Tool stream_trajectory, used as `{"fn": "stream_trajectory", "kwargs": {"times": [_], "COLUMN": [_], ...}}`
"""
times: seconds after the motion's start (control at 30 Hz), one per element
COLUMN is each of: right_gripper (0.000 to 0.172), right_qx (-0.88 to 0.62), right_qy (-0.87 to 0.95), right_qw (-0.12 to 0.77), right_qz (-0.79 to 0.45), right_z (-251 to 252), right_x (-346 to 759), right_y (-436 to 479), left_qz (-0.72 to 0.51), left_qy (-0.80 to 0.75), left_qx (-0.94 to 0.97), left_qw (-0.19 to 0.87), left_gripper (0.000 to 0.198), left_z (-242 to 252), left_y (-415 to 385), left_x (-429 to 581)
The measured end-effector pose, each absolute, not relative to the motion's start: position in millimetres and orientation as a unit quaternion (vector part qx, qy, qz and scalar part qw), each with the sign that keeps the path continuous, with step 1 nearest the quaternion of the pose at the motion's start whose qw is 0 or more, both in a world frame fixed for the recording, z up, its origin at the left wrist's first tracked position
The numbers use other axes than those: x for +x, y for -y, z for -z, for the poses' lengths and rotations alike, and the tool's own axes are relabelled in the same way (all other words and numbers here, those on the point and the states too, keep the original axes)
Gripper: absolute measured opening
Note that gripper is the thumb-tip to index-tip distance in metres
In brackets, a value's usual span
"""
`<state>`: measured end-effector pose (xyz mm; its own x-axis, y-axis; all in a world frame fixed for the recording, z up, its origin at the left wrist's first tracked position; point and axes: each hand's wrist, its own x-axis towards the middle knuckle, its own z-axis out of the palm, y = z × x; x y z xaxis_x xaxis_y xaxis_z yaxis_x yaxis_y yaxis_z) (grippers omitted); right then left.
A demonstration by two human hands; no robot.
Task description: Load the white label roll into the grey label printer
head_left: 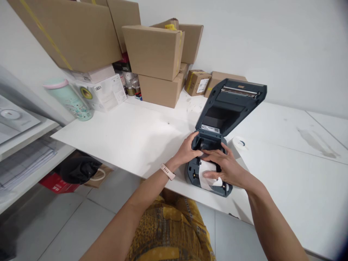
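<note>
Both hands in the printer [193,173], lid [233,103] swung up and back. The printer sits at the near edge of the table [130,137], right in front of us.

Left hand [187,150]: on the printer's left side, fingers curled over the bay's left wall. The fingertips drop into the bay out of sight, so we cannot tell if they grip anything in there. The thumb points toward the lid hinge. Watch [168,171] on that wrist.

Right hand [227,168]: comes in from the right, palm down, fingers loose and spread, not clenched. The fingers [214,156] reach across the bay mouth toward the left hand, the two hands almost touching. The thumb lies on the paper [204,182].

Paper: a white strip running out of the bay toward the front of the printer. Its upper end goes under our right fingers, its middle sits under the thumb, and its lower end shows clear below the thumb. The right palm hides the paper's right edge. We cannot tell if the paper is pinched or only pressed down.

A white roll [239,143] lies on the table just right of the printer, beyond our right hand, apart from it.

Boxes [153,50] are stacked at the back left against the wall. A mint tumbler [69,98] stands at the far left. A dark bag [78,168] sits under the table.
</note>
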<state>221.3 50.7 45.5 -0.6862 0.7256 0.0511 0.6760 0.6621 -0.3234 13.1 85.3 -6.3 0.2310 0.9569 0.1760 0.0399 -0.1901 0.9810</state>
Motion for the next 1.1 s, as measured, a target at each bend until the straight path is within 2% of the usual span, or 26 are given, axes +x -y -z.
{"fn": "stream_trajectory", "kwargs": {"times": [0.33, 1.1], "right_gripper": [0.05, 0.051], "right_qx": [-0.393, -0.397], "right_qy": [0.903, 0.899], "right_qw": [0.117, 0.126], "right_qz": [-0.131, -0.139], "right_z": [-42.8, -39.0], "right_x": [218.3, 218.7], "right_y": [-44.6, -43.1], "left_qz": [-0.474, -0.467], "left_qy": [-0.401, -0.399], "left_qx": [0.613, 0.611], "left_qw": [0.489, 0.5], "left_gripper": [0.089, 0.091], "left_z": [6.2, 9.0], "left_y": [-85.3, -86.5], "left_x": [12.1, 11.9]}}
